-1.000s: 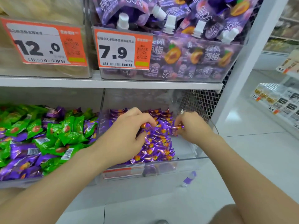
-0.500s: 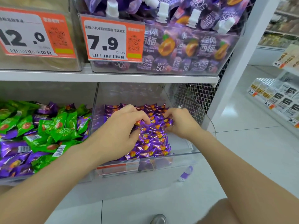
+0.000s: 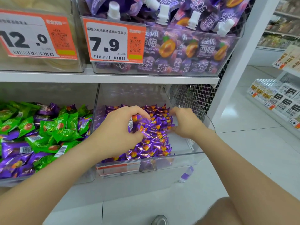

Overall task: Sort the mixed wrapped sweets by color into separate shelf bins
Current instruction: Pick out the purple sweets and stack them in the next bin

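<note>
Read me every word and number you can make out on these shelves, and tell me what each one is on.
"12.0": left orange price tag.
"7.9", "元/500g", "樱桃小丸子轻体西梅可吸果冻": middle orange price tag.
"轻体西梅", "可吸果冻", "50%": purple spouted pouches.
"2.9": small shelf tags, right aisle.
"4.9": higher shelf tag above them.
Too small or blurred: barcode digits, print on green sweets and purple sweets.

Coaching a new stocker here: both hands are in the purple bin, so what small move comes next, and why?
Probably the left hand should release the purple sweet it grips onto the purple pile: it is over that bin, and the mixed bin holds purple sweets among green sweets.
</note>
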